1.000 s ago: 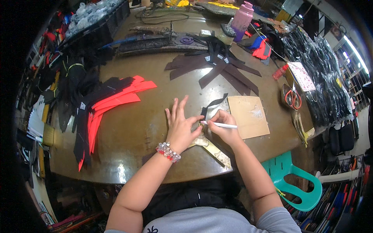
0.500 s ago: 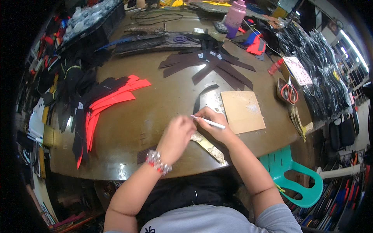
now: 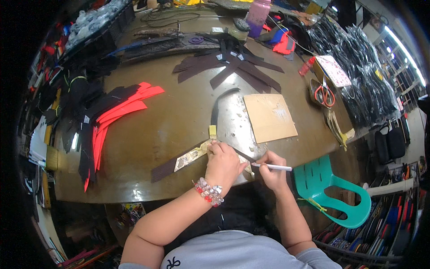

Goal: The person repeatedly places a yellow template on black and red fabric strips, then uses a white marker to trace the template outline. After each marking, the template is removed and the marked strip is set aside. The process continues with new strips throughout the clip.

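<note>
My left hand (image 3: pixel 224 162) presses down from above on a pale, mottled template (image 3: pixel 190 156), its thumb spread toward the right. The template is bent at an angle and lies over a dark brown strip (image 3: pixel 162 171) near the table's front edge. Part of both is hidden under the hand. A small yellow block (image 3: pixel 212 131) sits at the template's top, just beyond my fingers. To the right, my right hand (image 3: pixel 274 169) is closed around a white pen (image 3: pixel 278 167). Its tip points left, at the right arm of the template.
Beyond my hands lie a tan board (image 3: pixel 271 119) and a curved dark strip (image 3: pixel 218 107). Brown strips (image 3: pixel 233 67) fan out farther back; red and black pieces (image 3: pixel 121 110) lie left. Scissors (image 3: pixel 324 95) rest in a holder at right, above a green stool (image 3: pixel 313 175).
My left hand has come down onto the template, which now lies over the brown strip. My right hand has moved right and nearer with the pen. The view has shifted slightly.
</note>
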Action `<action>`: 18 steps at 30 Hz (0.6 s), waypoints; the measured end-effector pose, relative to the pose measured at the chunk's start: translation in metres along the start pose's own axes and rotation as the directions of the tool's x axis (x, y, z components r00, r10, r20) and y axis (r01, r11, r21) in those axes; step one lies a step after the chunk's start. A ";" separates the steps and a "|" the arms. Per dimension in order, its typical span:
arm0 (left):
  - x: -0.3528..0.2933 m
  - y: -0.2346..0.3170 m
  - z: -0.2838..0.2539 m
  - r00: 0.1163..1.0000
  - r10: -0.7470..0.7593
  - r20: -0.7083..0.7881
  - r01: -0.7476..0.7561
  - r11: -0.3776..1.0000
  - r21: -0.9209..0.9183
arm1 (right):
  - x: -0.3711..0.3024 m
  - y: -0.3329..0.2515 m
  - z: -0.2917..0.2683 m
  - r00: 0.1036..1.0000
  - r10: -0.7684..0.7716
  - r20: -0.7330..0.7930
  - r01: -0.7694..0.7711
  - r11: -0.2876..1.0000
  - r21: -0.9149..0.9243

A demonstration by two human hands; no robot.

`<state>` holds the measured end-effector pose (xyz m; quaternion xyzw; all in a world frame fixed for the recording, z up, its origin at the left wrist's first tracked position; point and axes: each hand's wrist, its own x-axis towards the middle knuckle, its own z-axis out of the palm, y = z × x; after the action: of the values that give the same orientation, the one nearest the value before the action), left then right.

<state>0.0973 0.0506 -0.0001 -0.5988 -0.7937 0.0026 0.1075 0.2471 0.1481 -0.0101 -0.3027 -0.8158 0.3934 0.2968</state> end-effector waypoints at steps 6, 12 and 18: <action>0.003 0.005 0.002 0.999 -0.048 -0.007 0.048 0.999 0.000 | -0.001 -0.002 0.006 0.993 -0.114 -0.019 0.112 0.990 -0.084; 0.002 -0.002 -0.007 1.000 -0.027 -0.012 0.026 0.998 -0.058 | 0.031 -0.027 -0.011 0.853 0.282 0.439 -0.413 0.879 0.238; -0.011 -0.062 -0.005 0.992 0.101 -0.070 -0.121 0.912 -0.393 | 0.053 -0.036 0.091 0.987 -0.160 -0.028 0.160 0.987 0.026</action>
<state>0.0422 0.0217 0.0108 -0.6521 -0.7397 -0.1661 0.0028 0.1382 0.1261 -0.0140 -0.2371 -0.8278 0.3759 0.3423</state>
